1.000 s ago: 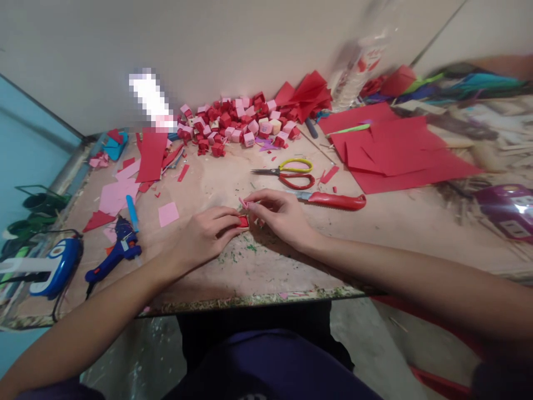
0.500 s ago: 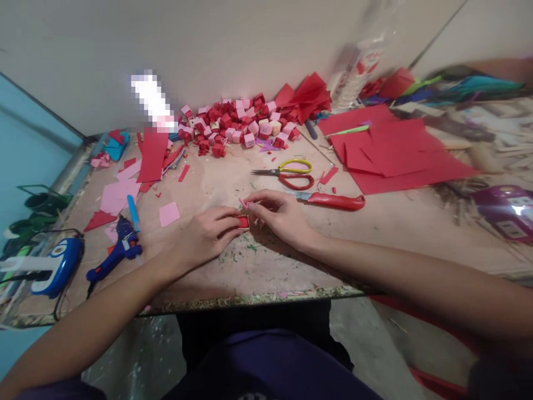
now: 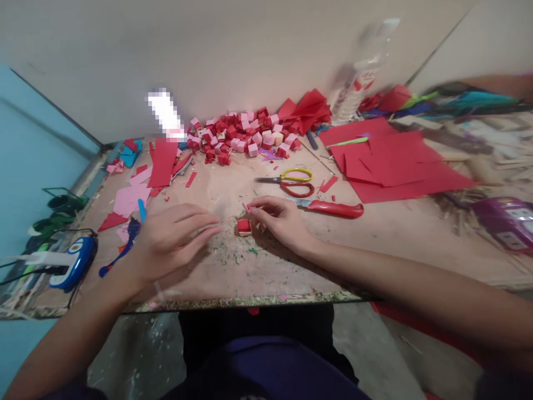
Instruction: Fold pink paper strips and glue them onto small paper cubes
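My right hand [image 3: 278,222] pinches a small pink paper piece [image 3: 246,208] between thumb and fingertips, low over the table. Just left of those fingertips a little red box [image 3: 244,226] with a pale lower edge sits on the wood, touched by neither hand. My left hand [image 3: 177,239] is in the air to the left, holding nothing, its fingers stretched out and slightly blurred. Behind it, a blue glue gun [image 3: 120,254] is partly hidden. Scissors [image 3: 278,180] with yellow and red handles and a red-handled knife [image 3: 335,209] lie beyond my right hand.
Against the wall are a heap of small pink and red paper cubes [image 3: 239,136] and a plastic bottle [image 3: 362,78]. Red paper sheets [image 3: 395,161] lie right, near a purple power socket [image 3: 506,222]. Pink paper scraps [image 3: 131,199] and a blue socket block [image 3: 77,261] are left.
My left hand has let go of the red box and moved left toward the glue gun, now covering the pink paper square. My right hand keeps its pinch.
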A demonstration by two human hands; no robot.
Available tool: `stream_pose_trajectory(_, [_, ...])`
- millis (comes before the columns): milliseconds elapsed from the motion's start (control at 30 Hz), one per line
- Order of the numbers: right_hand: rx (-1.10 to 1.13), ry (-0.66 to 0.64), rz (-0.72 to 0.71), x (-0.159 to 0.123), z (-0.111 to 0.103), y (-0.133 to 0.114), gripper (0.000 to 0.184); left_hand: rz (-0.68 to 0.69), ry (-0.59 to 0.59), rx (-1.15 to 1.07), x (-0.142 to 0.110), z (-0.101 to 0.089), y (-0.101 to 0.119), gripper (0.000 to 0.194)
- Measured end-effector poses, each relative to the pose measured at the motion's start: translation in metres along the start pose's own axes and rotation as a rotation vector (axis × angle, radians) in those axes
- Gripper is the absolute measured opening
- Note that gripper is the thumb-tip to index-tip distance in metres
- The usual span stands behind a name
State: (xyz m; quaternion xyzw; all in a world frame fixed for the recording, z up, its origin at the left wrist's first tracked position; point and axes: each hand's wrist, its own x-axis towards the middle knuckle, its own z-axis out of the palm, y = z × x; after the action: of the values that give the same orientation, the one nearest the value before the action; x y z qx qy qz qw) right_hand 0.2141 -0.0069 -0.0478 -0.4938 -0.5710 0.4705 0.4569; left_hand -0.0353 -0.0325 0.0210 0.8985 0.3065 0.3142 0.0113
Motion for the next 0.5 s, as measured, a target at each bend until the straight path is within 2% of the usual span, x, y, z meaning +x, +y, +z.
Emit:
stream_pose_trajectory(100, [-0.002, -0.003, 0.003, 0.000, -0.001, 0.001, 0.015, -0.250, 0.111, 0.137, -0.025, -0.041, 0.005, 0.015])
stream_pose_trajectory(200, [0.002, -0.006, 0.000, 0.000, -0.001, 0.002, 0.015, -0.481, 0.287, 0.293, -0.067, -0.063, -0.004, 0.010])
stream_pose_trajectory(267, [0.010, -0.002, -0.006, 0.001, 0.000, 0.001, 0.015, -0.658, 0.171, 0.336, -0.100, -0.068, -0.018, 0.009])
stream_pose_trajectory(300, [0.016, 0.000, -0.010, 0.001, 0.000, 0.000, 0.014, -0.736, 0.113, 0.366, -0.115, -0.069, -0.026, 0.015])
stream_pose_trajectory(367, [0.027, -0.005, -0.018, 0.001, 0.000, -0.001, 0.013, -0.842, -0.018, 0.379, -0.143, -0.068, -0.039, 0.040])
stream_pose_trajectory(433, [0.027, -0.008, -0.032, 0.003, 0.001, -0.002, 0.013, -0.921, -0.122, 0.347, -0.162, -0.063, -0.050, 0.059])
stream_pose_trajectory(500, [0.003, -0.006, -0.045, 0.004, 0.001, -0.002, 0.014, -0.958, -0.170, 0.279, -0.171, -0.056, -0.057, 0.062])
